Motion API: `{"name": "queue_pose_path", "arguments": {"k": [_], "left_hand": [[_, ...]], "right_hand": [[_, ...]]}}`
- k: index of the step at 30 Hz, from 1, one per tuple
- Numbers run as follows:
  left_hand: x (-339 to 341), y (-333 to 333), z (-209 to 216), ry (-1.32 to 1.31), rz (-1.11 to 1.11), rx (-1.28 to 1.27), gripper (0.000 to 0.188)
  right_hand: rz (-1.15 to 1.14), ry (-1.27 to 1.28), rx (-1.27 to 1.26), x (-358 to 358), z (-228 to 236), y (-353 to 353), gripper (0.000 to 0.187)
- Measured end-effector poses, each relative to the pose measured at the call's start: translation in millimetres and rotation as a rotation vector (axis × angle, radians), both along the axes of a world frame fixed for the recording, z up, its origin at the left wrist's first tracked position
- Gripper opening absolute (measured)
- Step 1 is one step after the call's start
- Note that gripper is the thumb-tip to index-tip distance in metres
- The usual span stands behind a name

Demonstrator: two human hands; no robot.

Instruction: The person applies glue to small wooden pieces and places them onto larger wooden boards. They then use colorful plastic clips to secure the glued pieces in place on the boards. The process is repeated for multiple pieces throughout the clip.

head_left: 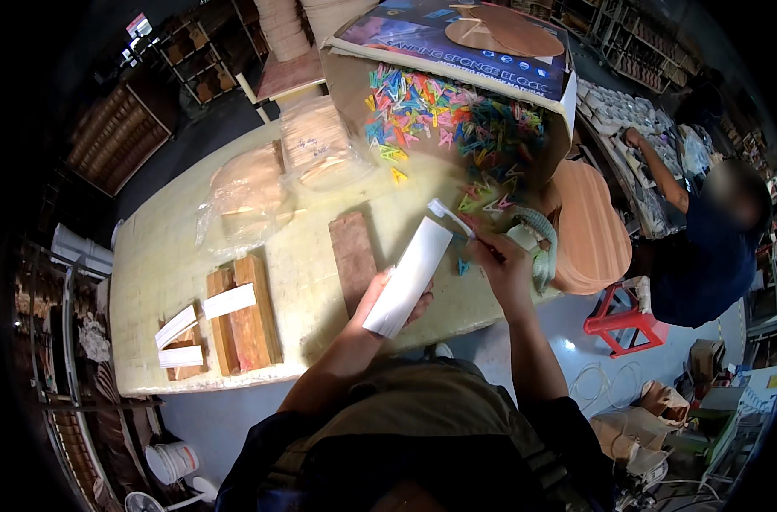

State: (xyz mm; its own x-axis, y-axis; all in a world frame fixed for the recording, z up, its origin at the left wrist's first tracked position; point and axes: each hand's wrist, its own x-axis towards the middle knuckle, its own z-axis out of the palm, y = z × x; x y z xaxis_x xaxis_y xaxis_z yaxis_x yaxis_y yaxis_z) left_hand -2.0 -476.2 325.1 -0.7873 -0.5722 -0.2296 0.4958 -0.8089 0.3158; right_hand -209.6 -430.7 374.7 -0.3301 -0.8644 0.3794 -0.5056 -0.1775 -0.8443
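Note:
My left hand (373,299) is closed around a bundle of white strips (412,271), tilted up above the near edge of the table. In my right hand (509,266) is a slim brush (453,216) that looks like a toothbrush, its white head just past the far end of the bundle. Whether the head touches the strips I cannot tell. Beside my left hand a brown wooden block (352,256) lies on the table. A greenish cloth (538,243) rests to the right of my right hand.
Colourful clothespins (439,111) spill from a large carton (456,64) at the back. Guitar-shaped wood plates (589,226) stand at right. Bagged wood pieces (247,188) and wooden blocks with white strips (243,316) lie left. Another person (704,239) works beyond a red stool (623,320).

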Motion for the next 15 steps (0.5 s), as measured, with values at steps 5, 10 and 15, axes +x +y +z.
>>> {"name": "queue_pose_path", "arguments": {"k": [5, 10, 15], "left_hand": [[5.6, -13.7, -8.9, 0.205, -0.020, 0.105, 0.054], [6.7, -16.9, -17.0, 0.210, 0.013, 0.106, 0.057], [7.7, -13.4, -12.1, 0.153, -0.018, 0.071, 0.055]], "right_hand": [[0.376, -0.029, 0.106, 1.2, 2.7, 19.8, 0.017], [0.063, 0.103, 0.020, -1.6, -4.7, 18.1, 0.016], [0.211, 0.144, 0.004, -2.1, 0.4, 14.7, 0.015]]}}
